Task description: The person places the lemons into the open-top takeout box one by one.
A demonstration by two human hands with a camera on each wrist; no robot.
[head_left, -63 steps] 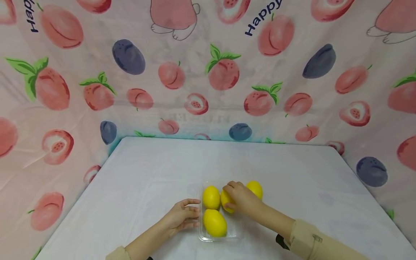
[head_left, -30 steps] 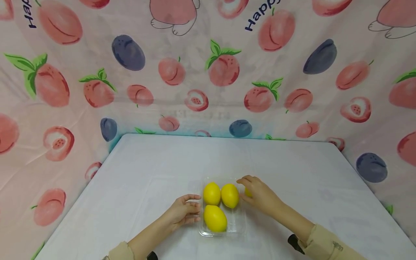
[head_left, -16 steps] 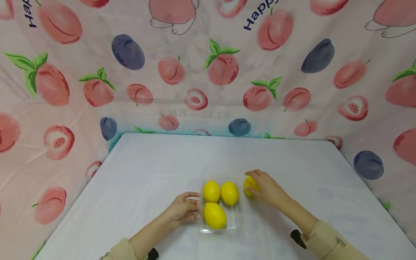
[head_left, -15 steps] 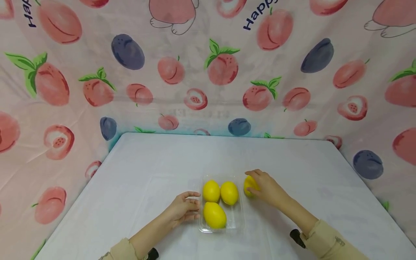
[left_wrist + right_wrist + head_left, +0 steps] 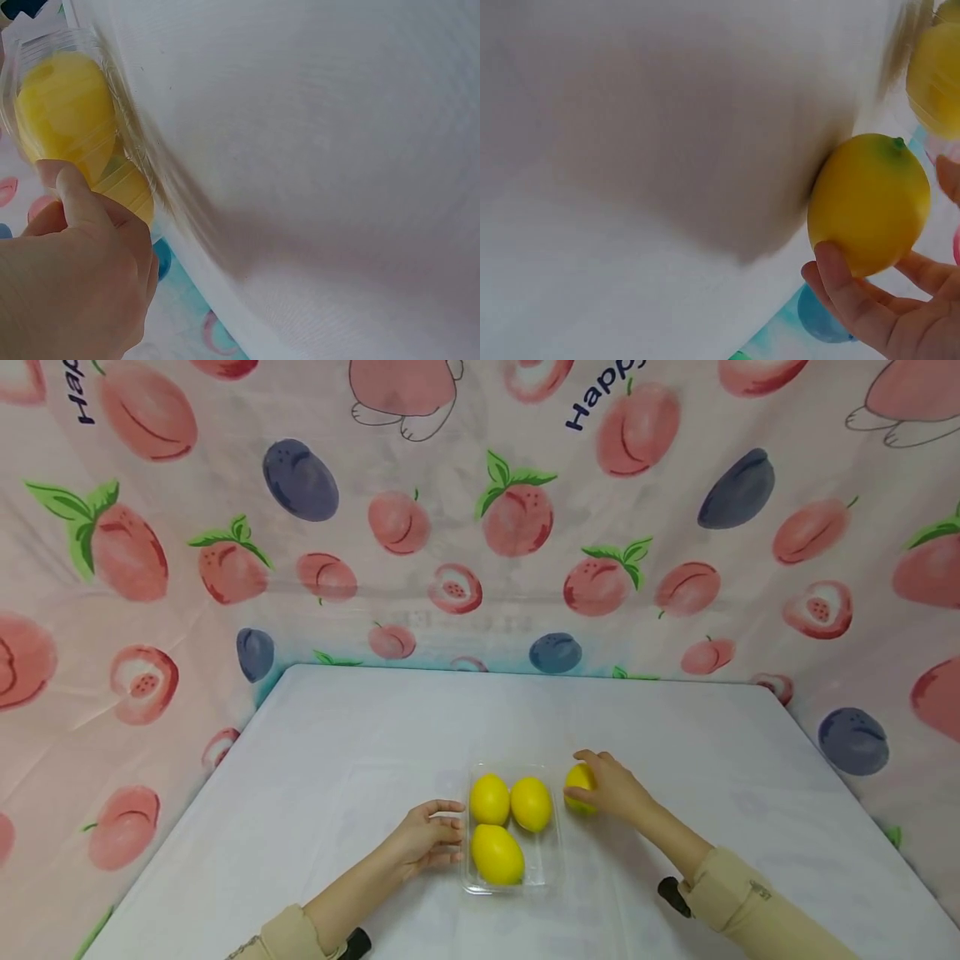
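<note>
Three yellow lemons lie in a clear plastic container [image 5: 542, 868] on the table; the front one [image 5: 498, 855] is tilted. At the container's left wall is my left hand [image 5: 422, 842], fingertips against the side; in the left wrist view the fingers lightly touch the plastic. A fourth lemon [image 5: 870, 204], with a green tip, lies just right of the container. Around it is my right hand [image 5: 617, 787], fingers on the far side and thumb on the near side. In the right wrist view the fingertips reach the lemon's surface, while the thumb shows a small gap.
The container's front right part holds no lemon. White cloth covers the table [image 5: 360, 735]. A peach-patterned cloth [image 5: 465, 510] hangs behind and at both sides. Dark wrist cameras [image 5: 674, 897] sit beside the sleeves.
My right hand has left a lemon in the container and moved right to the lemon outside. Over the last half second it has barely shifted. My left hand has stayed at the container's side.
</note>
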